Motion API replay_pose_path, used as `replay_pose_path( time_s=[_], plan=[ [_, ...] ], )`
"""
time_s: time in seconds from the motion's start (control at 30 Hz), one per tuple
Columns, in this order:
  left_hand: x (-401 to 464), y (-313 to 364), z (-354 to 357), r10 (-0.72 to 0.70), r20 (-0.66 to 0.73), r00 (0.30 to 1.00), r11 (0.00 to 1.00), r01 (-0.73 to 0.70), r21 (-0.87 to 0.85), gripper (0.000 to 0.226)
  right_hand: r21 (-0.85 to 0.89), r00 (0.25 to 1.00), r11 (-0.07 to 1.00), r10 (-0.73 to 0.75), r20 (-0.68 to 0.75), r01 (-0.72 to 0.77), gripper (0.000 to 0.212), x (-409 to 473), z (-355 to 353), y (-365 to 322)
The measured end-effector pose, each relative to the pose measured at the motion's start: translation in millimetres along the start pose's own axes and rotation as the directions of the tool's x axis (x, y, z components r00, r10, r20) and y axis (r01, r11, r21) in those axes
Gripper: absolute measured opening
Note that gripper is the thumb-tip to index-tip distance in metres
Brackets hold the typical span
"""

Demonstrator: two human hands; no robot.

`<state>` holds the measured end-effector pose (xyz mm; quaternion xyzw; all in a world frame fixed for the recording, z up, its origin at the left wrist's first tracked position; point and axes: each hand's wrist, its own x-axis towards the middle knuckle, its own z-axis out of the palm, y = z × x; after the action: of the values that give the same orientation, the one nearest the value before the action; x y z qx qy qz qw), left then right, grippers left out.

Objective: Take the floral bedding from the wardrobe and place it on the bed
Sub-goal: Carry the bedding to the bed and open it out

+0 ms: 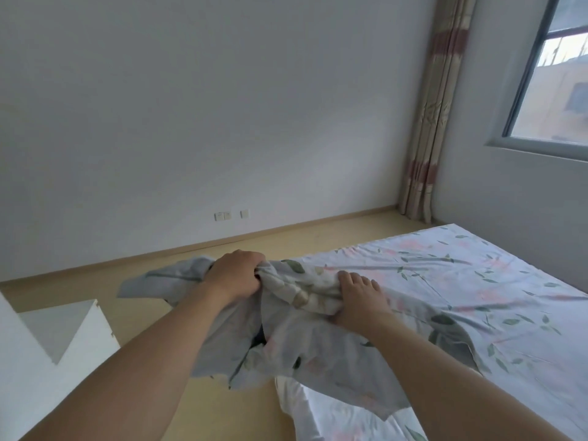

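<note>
the bedding (pixel 296 342) hangs bunched in the lower middle of the frame, held up between both hands at the near corner of the bed (pixel 496 300). it is pale blue-grey cloth printed with green leaves and faint pink blooms. the left hand (pixel 235 276) sits just left of centre, its fingers curled tight into a gathered wad of the cloth, knuckles up. a loose flap of the bedding sticks out to the left of that hand, over the floor (pixel 152 281). the right hand (pixel 359 300) is just right of centre, fingers laid over the top of the bunched roll and thumb tucked under it, so it grips the cloth too. below the hands the bedding droops in folds toward the bottom of the frame; its right edge lies on the bed, its left part hangs over the floor.

the bed fills the lower right, covered by a sheet in a like floral print, lightly creased. a white cabinet (pixel 47 342) stands in the lower left. the wall (pixel 222 106) spans the upper left, with sockets (pixel 230 214) low on it near the middle. a curtain (pixel 436 122) hangs in the upper right corner of the room, beside a window (pixel 553 74) at the top right edge.
</note>
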<state>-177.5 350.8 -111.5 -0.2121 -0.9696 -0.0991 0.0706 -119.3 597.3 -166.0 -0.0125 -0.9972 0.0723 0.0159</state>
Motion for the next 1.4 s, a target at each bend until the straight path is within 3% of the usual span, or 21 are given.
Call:
replay_pose_path(
  time_s=[0.1, 0.27, 0.4, 0.67, 0.87, 1.1, 1.2, 1.4],
  plan=[
    [34, -53, -6, 0.026, -0.001, 1.000, 0.999, -0.026, -0.044, 0.014, 0.040, 1.000, 0.999, -0.021, -0.019, 0.022, 0.034, 56, -9, -34],
    [94, -135, -17, 0.061, -0.029, 0.998, 0.995, -0.063, -0.082, 0.010, -0.092, 0.995, 0.992, -0.085, 0.058, 0.090, 0.008, 147, -24, -92],
    [144, -195, -17, 0.118, 0.007, 0.993, 0.989, -0.118, 0.094, 0.019, -0.149, 0.991, 0.981, -0.119, 0.064, 0.127, 0.017, 214, -31, -128],
    [275, -305, 12, 0.119, 0.102, 0.988, 0.948, -0.144, 0.285, 0.009, -0.127, 0.986, 0.984, -0.106, 0.129, 0.122, 0.025, 376, -5, -170],
    [387, -385, 12, 0.088, 0.130, 0.988, 0.938, -0.126, 0.322, 0.011, -0.048, 0.990, 0.992, -0.108, 0.092, 0.113, 0.010, 513, 4, -194],
    [511, -491, 5, 0.073, 0.110, 0.991, 0.948, -0.103, 0.301, 0.013, -0.056, 0.992, 0.993, -0.099, 0.075, 0.104, 0.008, 668, 4, -247],
    [567, -539, 14, 0.069, 0.115, 0.991, 0.947, -0.101, 0.305, 0.017, -0.079, 0.995, 0.995, -0.054, 0.078, 0.060, 0.018, 739, 18, -270],
    [681, -632, 25, 0.153, 0.142, 0.978, 0.936, -0.189, 0.298, 0.015, -0.061, 0.996, 0.998, 0.039, 0.075, -0.035, 0.016, 863, 38, -307]
  ],
)
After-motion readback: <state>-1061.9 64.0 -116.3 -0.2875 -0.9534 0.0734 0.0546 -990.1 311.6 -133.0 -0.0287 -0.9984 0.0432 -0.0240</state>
